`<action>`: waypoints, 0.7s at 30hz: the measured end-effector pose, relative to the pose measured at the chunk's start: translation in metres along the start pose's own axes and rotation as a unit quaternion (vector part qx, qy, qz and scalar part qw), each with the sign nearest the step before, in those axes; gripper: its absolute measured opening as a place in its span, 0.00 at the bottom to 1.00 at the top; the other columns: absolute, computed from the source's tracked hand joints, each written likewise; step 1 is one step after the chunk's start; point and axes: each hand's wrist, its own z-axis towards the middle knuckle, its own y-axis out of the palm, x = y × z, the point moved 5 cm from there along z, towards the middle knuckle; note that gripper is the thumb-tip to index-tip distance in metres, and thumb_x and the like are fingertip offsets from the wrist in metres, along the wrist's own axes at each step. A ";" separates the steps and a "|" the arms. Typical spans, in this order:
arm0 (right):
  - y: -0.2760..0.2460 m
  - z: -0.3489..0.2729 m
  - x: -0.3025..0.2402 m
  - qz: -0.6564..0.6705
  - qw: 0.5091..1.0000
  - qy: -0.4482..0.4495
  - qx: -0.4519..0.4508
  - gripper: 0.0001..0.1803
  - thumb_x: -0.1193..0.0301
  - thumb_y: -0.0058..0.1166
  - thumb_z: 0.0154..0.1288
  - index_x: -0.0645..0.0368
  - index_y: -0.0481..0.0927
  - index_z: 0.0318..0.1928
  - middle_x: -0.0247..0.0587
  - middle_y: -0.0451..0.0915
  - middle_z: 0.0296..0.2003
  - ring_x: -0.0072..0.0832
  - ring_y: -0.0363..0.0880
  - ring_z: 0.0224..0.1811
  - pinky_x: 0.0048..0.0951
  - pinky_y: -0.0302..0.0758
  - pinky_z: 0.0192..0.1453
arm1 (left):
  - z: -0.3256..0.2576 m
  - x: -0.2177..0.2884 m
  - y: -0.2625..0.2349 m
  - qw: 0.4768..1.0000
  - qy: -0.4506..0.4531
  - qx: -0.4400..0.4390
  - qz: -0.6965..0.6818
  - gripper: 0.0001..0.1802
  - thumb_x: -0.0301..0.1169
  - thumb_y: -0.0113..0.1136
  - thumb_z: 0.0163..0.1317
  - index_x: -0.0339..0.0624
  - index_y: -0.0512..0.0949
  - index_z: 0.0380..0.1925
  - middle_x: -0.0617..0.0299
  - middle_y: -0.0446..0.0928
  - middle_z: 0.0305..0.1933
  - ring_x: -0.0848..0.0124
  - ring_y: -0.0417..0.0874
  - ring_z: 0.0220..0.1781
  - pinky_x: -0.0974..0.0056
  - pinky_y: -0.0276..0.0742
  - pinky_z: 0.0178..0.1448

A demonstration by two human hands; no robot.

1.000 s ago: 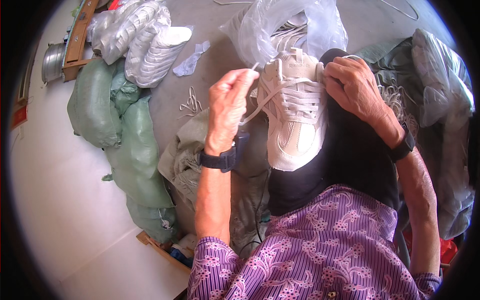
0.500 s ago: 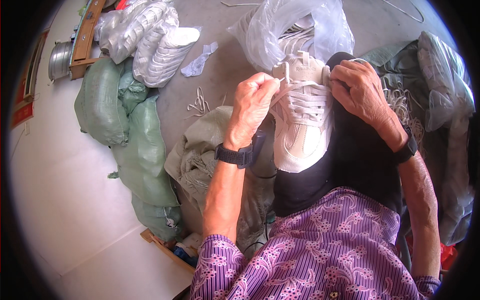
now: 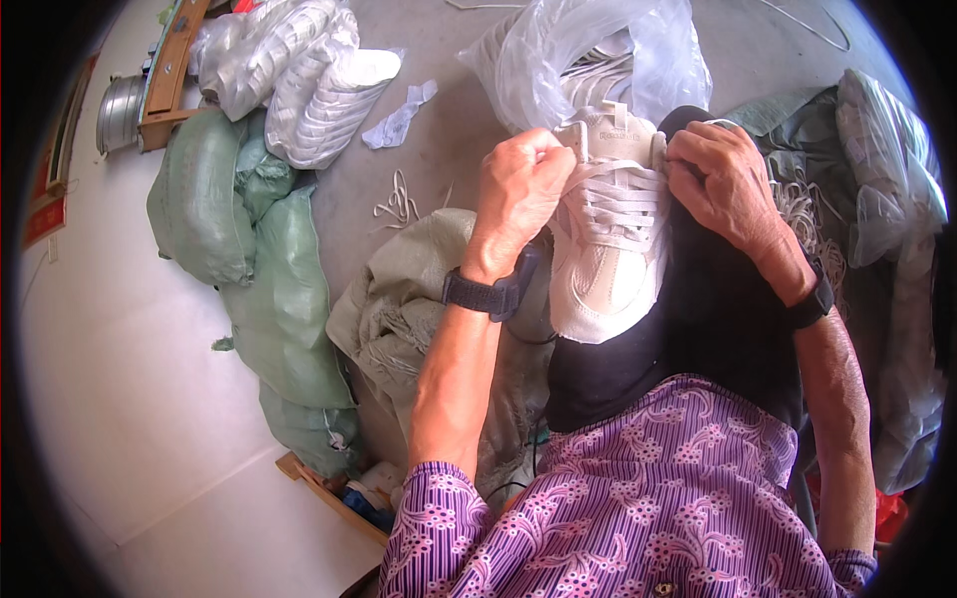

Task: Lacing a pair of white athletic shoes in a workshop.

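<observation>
An off-white sneaker upper [image 3: 606,284] lies over my black-clothed thigh, toe toward me and tongue away. White shoelace [image 3: 623,204] crosses its front in several rows. At the upper's left eyelet edge, my left hand [image 3: 523,189] is closed in a pinch on the lace; its fingertips are partly hidden. My right hand [image 3: 720,179] is closed at the right edge near the top, with a bit of white lace showing above its knuckles. What its curled fingers press on is mostly hidden.
Beyond the upper stands a clear plastic bag [image 3: 518,75] of stacked pale pieces. Wrapped white stacks [image 3: 329,100] and green sacks [image 3: 284,289] lie left. A crumpled beige sack [image 3: 399,299] is beside my left forearm. Bundled laces [image 3: 797,204] and another plastic bag [image 3: 887,149] lie right.
My left hand has moved a little right and away from me, closer against the upper's left edge. The lace end that showed at its fingertips is now hidden. My right hand has barely moved.
</observation>
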 end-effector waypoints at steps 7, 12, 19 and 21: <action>0.000 0.001 0.000 -0.005 1.000 0.004 0.003 0.04 0.73 0.52 0.49 0.58 0.76 0.26 0.39 0.74 0.23 0.41 0.75 0.30 0.38 0.71 0.39 | 0.003 0.011 0.005 0.992 0.067 0.042 0.095 0.09 0.28 0.54 0.53 0.33 0.73 0.19 0.44 0.71 0.18 0.53 0.75 0.19 0.57 0.72 0.29; 0.000 0.001 -0.001 -0.007 1.000 0.001 0.005 0.04 0.73 0.51 0.49 0.59 0.76 0.26 0.40 0.74 0.23 0.41 0.75 0.30 0.38 0.71 0.39 | 0.002 0.014 0.009 0.989 0.083 0.069 0.100 0.10 0.29 0.54 0.53 0.33 0.74 0.19 0.44 0.72 0.18 0.53 0.75 0.20 0.57 0.72 0.29; 0.000 0.001 -0.001 -0.008 1.000 0.006 0.004 0.04 0.73 0.51 0.49 0.59 0.76 0.27 0.40 0.74 0.23 0.40 0.75 0.30 0.39 0.71 0.39 | 0.001 -0.007 0.007 0.997 -0.081 0.009 -0.014 0.13 0.33 0.52 0.54 0.33 0.75 0.20 0.43 0.74 0.20 0.54 0.77 0.23 0.56 0.73 0.32; 0.000 0.001 -0.001 -0.008 1.000 0.006 0.002 0.04 0.73 0.51 0.49 0.59 0.76 0.27 0.40 0.74 0.23 0.40 0.75 0.30 0.39 0.71 0.39 | 0.001 -0.003 0.009 0.999 -0.044 0.017 -0.020 0.13 0.33 0.52 0.54 0.32 0.75 0.20 0.45 0.74 0.19 0.57 0.76 0.21 0.57 0.72 0.32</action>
